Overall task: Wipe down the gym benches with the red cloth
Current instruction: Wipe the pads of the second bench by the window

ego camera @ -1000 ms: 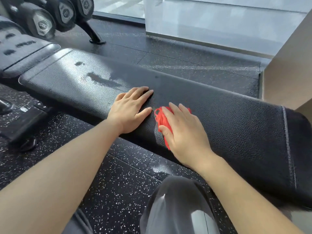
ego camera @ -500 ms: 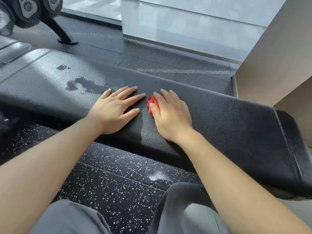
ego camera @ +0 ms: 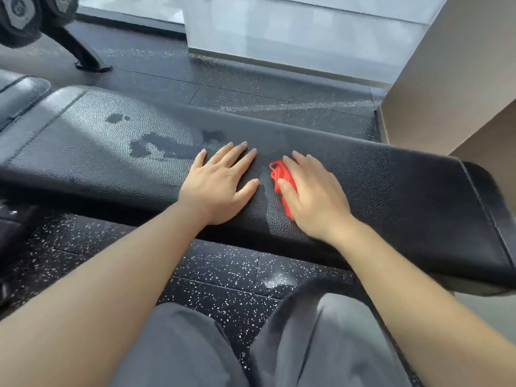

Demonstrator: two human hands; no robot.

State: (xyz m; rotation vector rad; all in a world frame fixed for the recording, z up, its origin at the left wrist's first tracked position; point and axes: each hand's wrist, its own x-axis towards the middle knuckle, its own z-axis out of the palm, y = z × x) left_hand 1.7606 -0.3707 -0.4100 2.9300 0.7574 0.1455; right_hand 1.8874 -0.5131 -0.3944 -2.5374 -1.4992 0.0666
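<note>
A long black padded gym bench (ego camera: 405, 191) runs across the view from left to right. The red cloth (ego camera: 279, 174) lies bunched on its top, and only its left edge shows from under my right hand (ego camera: 312, 194), which presses it flat with straight fingers. My left hand (ego camera: 220, 185) rests palm down on the pad just left of the cloth, fingers spread. Dark wet patches (ego camera: 159, 148) mark the pad to the left of my left hand.
A second bench pad (ego camera: 19, 93) adjoins at the far left. Dumbbells on a rack (ego camera: 19, 12) stand at the top left, with the rack foot (ego camera: 89, 62) on the speckled rubber floor (ego camera: 223, 272). A beige wall (ego camera: 452, 88) rises at the right. My knees are below.
My right hand slid the cloth back and forth on the pad, first away from me, then back toward the near edge. The view shifted right. My left hand stayed flat on the bench.
</note>
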